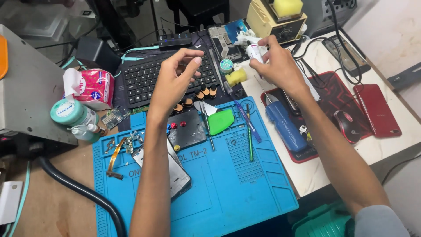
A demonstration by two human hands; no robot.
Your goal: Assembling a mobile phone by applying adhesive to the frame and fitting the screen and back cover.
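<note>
Head view: right hand [280,66] closed on small white tube/bottle [253,51], held above far edge of counter [315,175], just in front of yellow box unit [267,22]; tube's long axis roughly upright, slightly tilted, top end toward the fingers. Left hand [175,79] raised over black keyboard [162,72], thumb + forefinger pinched together at tips; whether sth tiny sits in that pinch – cannot tell, too small. Key relation: tube lies to the right of and a bit farther away than left fingertips, the two hands near but apart, gap betw. them over keyboard's right end; right hand is the one on the tube, left next nearest. Yellow sponge [237,77] just below the tube. Under left forearm: opened phone frame [175,171] on blue mat [232,193]. Green pick [220,121] + tweezers [208,127] lie mid-mat, untouched. Red phone [376,109] and mouse [346,125] well to the right
</note>
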